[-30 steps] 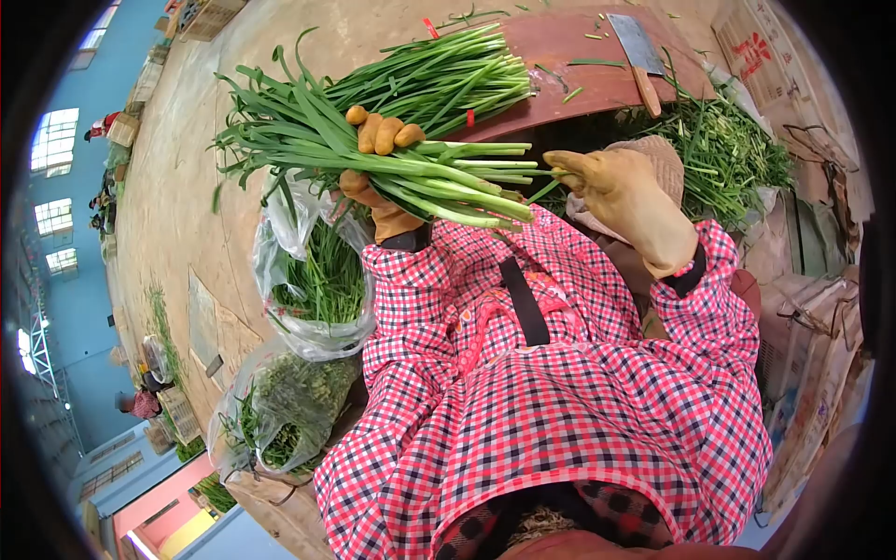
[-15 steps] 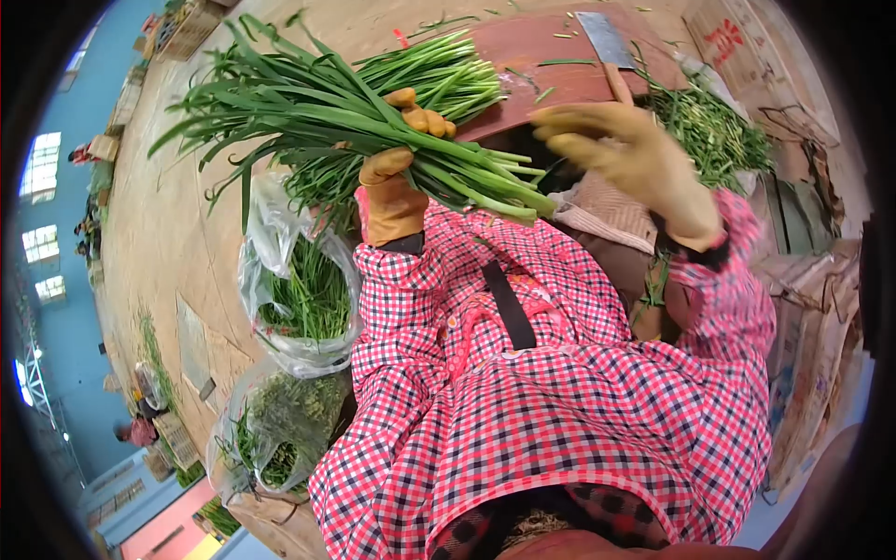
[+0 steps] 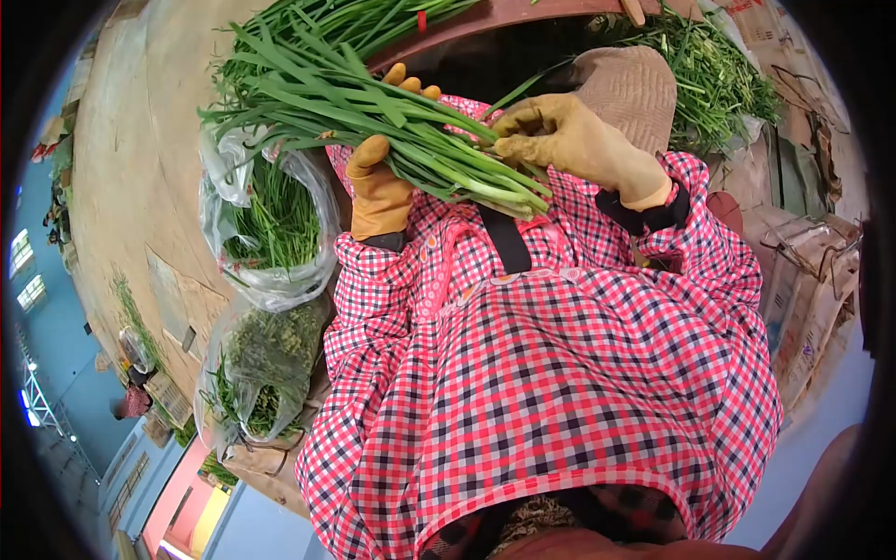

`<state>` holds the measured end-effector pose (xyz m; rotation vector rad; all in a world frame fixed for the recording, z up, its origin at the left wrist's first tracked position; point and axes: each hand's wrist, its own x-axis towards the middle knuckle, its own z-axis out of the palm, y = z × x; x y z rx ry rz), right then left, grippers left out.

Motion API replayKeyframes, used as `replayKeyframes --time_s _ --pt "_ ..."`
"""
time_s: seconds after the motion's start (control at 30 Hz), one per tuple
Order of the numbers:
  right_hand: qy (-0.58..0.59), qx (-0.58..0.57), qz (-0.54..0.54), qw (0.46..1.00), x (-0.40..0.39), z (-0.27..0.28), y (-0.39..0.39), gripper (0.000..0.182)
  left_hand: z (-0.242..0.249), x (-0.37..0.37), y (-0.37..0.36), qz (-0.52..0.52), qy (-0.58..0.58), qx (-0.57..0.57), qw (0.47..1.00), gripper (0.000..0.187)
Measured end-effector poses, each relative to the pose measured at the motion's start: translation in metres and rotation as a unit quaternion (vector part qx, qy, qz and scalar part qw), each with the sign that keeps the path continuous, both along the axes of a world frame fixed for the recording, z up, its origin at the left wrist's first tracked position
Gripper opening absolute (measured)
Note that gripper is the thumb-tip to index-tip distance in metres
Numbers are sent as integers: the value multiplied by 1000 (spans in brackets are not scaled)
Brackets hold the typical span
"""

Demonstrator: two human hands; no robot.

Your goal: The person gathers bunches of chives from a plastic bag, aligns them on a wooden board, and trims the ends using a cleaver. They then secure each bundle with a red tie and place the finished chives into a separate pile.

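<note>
The gloved left hand (image 3: 381,182) grips a bunch of chives (image 3: 373,117) while the gloved right hand (image 3: 560,140) clasps its cut ends.

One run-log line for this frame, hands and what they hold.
left hand: gripping bunch of green chives | right hand: on the bunch's cut ends | gloves: both | nearby: plastic bag of greens left of lap

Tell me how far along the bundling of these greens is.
Done, it seems: a tied bunch lies on the red board, and two bags hold greens. In hand: the left hand grips a loose bunch while the right hand touches its stems. Left: a pile of greens beyond.
</note>
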<state>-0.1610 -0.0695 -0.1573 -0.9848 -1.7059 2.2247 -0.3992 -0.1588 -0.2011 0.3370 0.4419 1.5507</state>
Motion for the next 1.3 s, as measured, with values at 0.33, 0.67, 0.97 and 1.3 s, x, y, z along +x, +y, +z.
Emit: replayKeyframes --time_s 0.33,0.67,0.97,1.3 --pt "-38 337 -66 938 -10 10 -34 31 -5 -9 -5 55 -31 26 998 69" --pt "-86 678 62 727 -27 16 -55 33 7 -32 -28 107 -42 -96 989 51" --pt "-42 686 87 721 -28 18 -86 31 8 -45 -54 82 -74 -89 990 55" --pt "-281 509 283 763 -25 64 -49 22 25 -42 -32 138 -2 -135 981 42"
